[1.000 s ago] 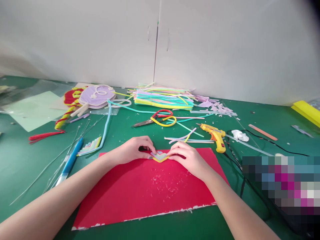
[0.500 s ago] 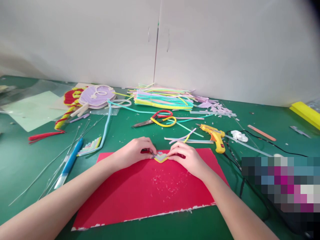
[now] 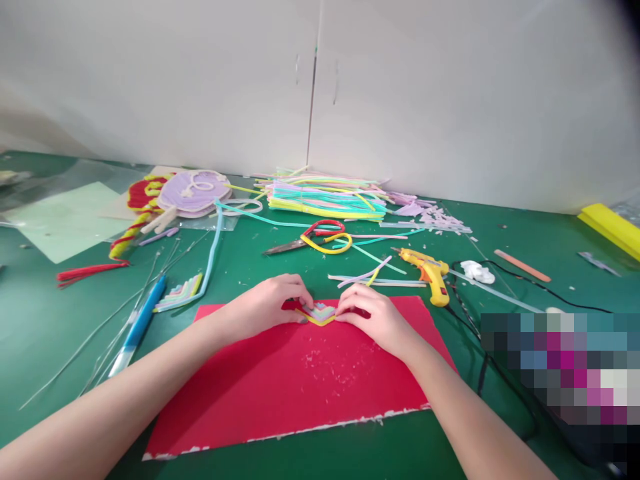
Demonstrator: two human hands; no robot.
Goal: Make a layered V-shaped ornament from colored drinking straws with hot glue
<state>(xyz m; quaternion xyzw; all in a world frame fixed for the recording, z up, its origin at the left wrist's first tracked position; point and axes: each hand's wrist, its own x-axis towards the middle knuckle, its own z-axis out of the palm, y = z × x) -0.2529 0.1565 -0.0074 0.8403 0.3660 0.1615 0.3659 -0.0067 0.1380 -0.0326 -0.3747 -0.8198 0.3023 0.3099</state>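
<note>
Between my hands lies a small V-shaped piece of pastel pipe cleaners [image 3: 321, 311], laid in nested stripes on a red board [image 3: 280, 387]. A yellow pipe cleaner [image 3: 321, 324] runs along its lower edge, bent to the same V. My left hand [image 3: 270, 303] pinches at the left end of the yellow strip, its index fingertip touching the piece's side. Thumb and fingers of my right hand [image 3: 375, 313] close on the right end. Their fingertips partly hide both ends.
Behind the board are scissors [image 3: 287, 247], a yellow glue gun [image 3: 425, 267] with its cord, and a pipe cleaner bundle [image 3: 325, 201]. A blue pen-like tool [image 3: 145, 313], a similar striped piece [image 3: 180, 293] and a lilac round craft [image 3: 193, 193] lie left. Crumpled white tissue [image 3: 477, 271] is at right.
My left fingers have spread slightly at the piece's left side, and more of the yellow strip's left end shows. My right hand has barely moved.
</note>
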